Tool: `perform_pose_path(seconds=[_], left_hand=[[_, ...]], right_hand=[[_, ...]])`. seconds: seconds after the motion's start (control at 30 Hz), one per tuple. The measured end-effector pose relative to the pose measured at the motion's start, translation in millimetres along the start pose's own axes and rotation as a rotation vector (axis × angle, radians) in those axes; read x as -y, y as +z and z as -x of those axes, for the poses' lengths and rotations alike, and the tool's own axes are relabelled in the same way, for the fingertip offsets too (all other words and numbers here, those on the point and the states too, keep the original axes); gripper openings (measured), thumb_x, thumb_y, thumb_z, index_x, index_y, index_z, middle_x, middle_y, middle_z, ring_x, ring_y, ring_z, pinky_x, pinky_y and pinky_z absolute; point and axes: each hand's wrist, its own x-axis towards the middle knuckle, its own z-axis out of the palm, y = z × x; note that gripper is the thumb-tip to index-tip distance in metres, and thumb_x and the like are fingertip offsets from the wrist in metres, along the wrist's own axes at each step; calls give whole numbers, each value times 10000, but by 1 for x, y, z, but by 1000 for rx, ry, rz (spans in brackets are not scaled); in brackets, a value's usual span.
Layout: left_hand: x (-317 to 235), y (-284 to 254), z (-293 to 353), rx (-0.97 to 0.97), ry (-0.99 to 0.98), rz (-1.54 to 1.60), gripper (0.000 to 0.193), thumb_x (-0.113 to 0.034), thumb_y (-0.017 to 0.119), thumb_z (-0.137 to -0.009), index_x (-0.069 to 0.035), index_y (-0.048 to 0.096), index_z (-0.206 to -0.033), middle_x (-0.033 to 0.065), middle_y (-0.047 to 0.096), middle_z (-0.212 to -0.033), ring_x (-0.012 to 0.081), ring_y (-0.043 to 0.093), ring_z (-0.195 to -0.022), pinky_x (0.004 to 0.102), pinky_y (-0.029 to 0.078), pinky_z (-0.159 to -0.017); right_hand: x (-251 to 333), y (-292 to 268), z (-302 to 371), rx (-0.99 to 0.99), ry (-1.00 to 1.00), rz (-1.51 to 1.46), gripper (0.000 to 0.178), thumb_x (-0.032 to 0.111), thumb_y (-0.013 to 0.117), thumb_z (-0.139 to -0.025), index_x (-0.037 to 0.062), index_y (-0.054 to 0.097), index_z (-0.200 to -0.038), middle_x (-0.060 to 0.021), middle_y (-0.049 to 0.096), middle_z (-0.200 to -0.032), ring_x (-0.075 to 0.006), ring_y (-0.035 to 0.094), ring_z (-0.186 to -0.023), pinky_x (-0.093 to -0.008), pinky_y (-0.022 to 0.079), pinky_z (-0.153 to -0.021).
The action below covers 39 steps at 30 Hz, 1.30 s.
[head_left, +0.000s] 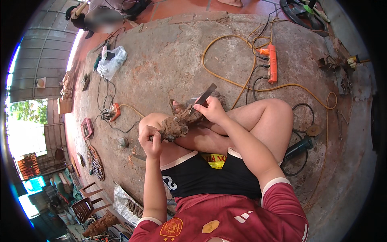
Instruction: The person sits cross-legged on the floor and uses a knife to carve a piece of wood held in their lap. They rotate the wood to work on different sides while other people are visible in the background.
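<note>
Across my crossed legs lies a brown, knobbly carved piece (175,127) that looks like wood, with deep folds and hollows. My left hand (150,139) is closed on its near left end. In my right hand (213,109) is a dark flat strip (208,93), pinched between thumb and fingers and slanting up to the right over the far end of the carving. The lower end of the strip is partly hidden, and I cannot tell whether it touches the carving. My right fingers are partly hidden too.
Right of me lie a dark green power tool (299,147) and an orange power strip (272,63) with looping yellow cable (217,39). On the left are an orange socket block (115,112), a glass jar (122,142) and a plastic bag (113,64). Another person (115,6) sits beyond.
</note>
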Motion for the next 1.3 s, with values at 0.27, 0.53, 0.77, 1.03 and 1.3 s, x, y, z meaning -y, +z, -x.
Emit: perform_pose_path(seconds=[0.27, 0.53, 0.77, 1.03, 1.3], left_hand=[[-2, 2, -1, -5, 6, 1, 102, -5, 540, -760, 15, 486, -675, 113, 567, -682, 205, 565, -690, 318, 484, -730], [1, 1, -1, -25, 33, 22, 80, 16, 563, -743, 21, 525, -672, 110, 606, -693, 198, 573, -660, 307, 464, -662], [2, 1, -2, -20, 57, 37, 69, 23, 558, -733, 21, 525, -672, 110, 601, -689, 199, 565, -651, 307, 463, -660], [1, 3, -2, -22, 50, 8, 90, 18, 552, -741, 18, 505, -664, 112, 597, -683, 198, 559, -638, 302, 456, -657], [1, 2, -1, -25, 52, 29, 86, 17, 557, -742, 19, 510, -670, 110, 597, -680, 198, 560, -637, 305, 459, -655]], right_hand=[[-8, 0, -1, -63, 19, -11, 189, 150, 754, -842, 0, 703, -945, -76, 722, -804, -130, 665, -722, -300, 533, -686], [4, -1, 1, -77, -22, 134, 203, 164, 754, -826, 2, 710, -940, -117, 722, -793, -178, 692, -721, -333, 544, -686], [25, -2, 6, -61, -23, 204, 212, 180, 753, -816, 5, 714, -930, -151, 720, -794, -218, 710, -735, -352, 545, -690], [13, -7, -1, -198, -98, 190, 227, 199, 758, -806, -9, 700, -875, -149, 715, -789, -241, 709, -748, -368, 540, -686], [18, -3, 3, -134, -79, 230, 239, 203, 766, -805, -3, 717, -917, -153, 702, -764, -207, 687, -716, -340, 531, -680]])
